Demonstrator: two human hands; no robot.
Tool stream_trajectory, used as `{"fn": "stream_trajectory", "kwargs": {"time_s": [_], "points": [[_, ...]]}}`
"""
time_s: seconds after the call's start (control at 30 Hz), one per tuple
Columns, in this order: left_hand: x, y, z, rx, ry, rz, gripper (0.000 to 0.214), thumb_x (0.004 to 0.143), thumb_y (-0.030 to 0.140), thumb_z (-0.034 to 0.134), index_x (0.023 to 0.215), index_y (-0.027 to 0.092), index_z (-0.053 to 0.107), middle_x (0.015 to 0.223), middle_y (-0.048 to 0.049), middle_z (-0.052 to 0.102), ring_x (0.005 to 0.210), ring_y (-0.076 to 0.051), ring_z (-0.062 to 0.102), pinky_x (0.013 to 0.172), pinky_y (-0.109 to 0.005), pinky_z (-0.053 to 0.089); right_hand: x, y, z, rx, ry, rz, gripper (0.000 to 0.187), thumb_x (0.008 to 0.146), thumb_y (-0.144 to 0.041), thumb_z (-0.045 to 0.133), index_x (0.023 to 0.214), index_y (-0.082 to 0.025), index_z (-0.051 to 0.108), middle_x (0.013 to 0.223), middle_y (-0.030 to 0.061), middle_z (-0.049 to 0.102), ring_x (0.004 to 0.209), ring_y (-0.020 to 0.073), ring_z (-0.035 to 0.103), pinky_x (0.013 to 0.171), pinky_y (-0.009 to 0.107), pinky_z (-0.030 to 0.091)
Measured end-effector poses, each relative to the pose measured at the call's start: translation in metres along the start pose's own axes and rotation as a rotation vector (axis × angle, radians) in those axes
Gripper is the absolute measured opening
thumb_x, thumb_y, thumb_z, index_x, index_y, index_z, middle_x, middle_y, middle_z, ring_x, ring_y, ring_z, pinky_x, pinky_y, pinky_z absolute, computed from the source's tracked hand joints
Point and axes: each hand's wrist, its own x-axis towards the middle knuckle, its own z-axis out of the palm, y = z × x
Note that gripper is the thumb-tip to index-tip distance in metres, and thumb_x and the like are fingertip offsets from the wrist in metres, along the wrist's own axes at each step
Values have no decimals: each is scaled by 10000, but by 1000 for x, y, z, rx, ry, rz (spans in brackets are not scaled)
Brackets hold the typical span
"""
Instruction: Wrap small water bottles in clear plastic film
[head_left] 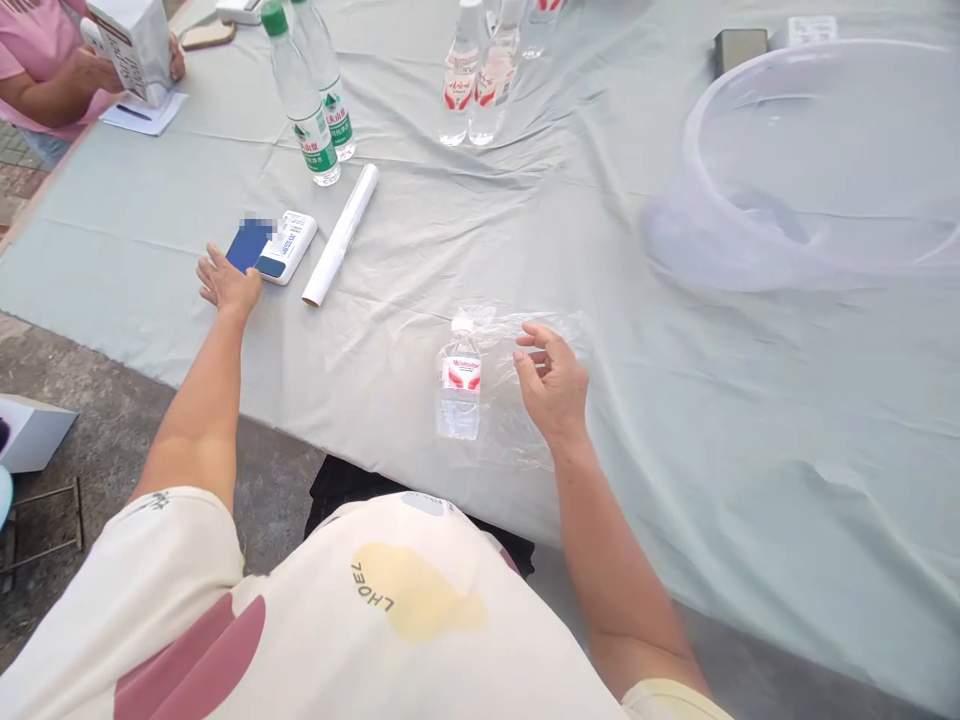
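My left hand (229, 284) rests on the left of the table with its fingers spread, at the near edge of a dark blue flat rectangle (248, 243) that looks like a phone. Under or beside that rectangle lies a white printed box-like thing (298, 240). My right hand (553, 385) hovers over or just touches a crumpled clear plastic bag (506, 420), its fingers curved and apart, with nothing visible in them. Left of this hand is a small water bottle (460, 385) with a white cap and a red-and-white label; it seems to lie on or in the plastic.
A white paper roll (341, 235) lies near two green-capped bottles (309, 110). Several white-capped bottles (457, 80) stand farther back. A large translucent basin (694, 190) takes up the right side. Across the left corner, a person in pink (52, 65) holds a printed carton (135, 45).
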Motion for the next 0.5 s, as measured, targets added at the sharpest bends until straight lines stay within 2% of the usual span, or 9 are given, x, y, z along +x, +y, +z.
{"fn": "stream_trajectory", "kwargs": {"time_s": [0.03,0.13,0.2,0.27,0.33,0.4,0.47,0.5], "points": [[9,-3,-2,4,-41,11,721,1007,450,385,1538,22,151,1659,-203,225,1523,-390,164,1174,-613,249,-10,5,-6,12,1,32,382,884,-402,536,1233,-285,635,1126,73,708,805,209,671,736,405,578],[17,-11,-6,-8,-140,54,632,977,415,495,1467,78,279,1569,-178,401,1432,-337,356,1150,-594,327,-38,22,-21,47,16,127,357,878,-415,553,1194,-284,653,1078,73,718,793,217,681,747,426,588],[12,-18,-4,-16,-142,78,555,965,406,536,1400,115,354,1526,-134,455,1392,-312,403,1165,-555,330,-53,31,-26,67,35,183,342,874,-408,558,1174,-282,661,1063,71,719,797,220,687,774,438,593],[2,-24,-1,-27,-106,93,558,959,393,555,1406,136,343,1529,-104,452,1403,-292,397,1191,-494,315,-63,36,-27,86,45,225,333,875,-400,561,1171,-286,661,1067,68,718,813,222,692,796,444,596],[-12,-28,2,-39,-63,84,601,957,388,550,1440,127,306,1521,-112,460,1403,-290,411,1184,-451,329,-69,38,-25,107,43,235,326,882,-393,563,1176,-288,659,1074,66,715,824,222,690,803,441,595],[-34,-28,5,-45,-19,52,644,948,388,541,1459,96,278,1488,-157,485,1372,-312,456,1146,-458,364,-71,36,-22,133,46,213,320,892,-388,561,1180,-285,657,1082,66,711,833,220,683,801,435,593],[-64,-27,7,-60,21,33,648,929,363,541,1447,74,283,1415,-205,535,1320,-344,508,1084,-495,406,-71,34,-18,157,55,191,318,899,-385,560,1181,-276,659,1078,67,708,828,214,674,797,427,591],[-81,-26,8,-104,28,95,632,900,351,576,1426,103,329,1361,-196,577,1294,-348,532,1046,-490,430,-70,33,-17,162,58,186,318,901,-380,559,1182,-270,661,1073,66,708,822,211,670,794,422,589]]}}
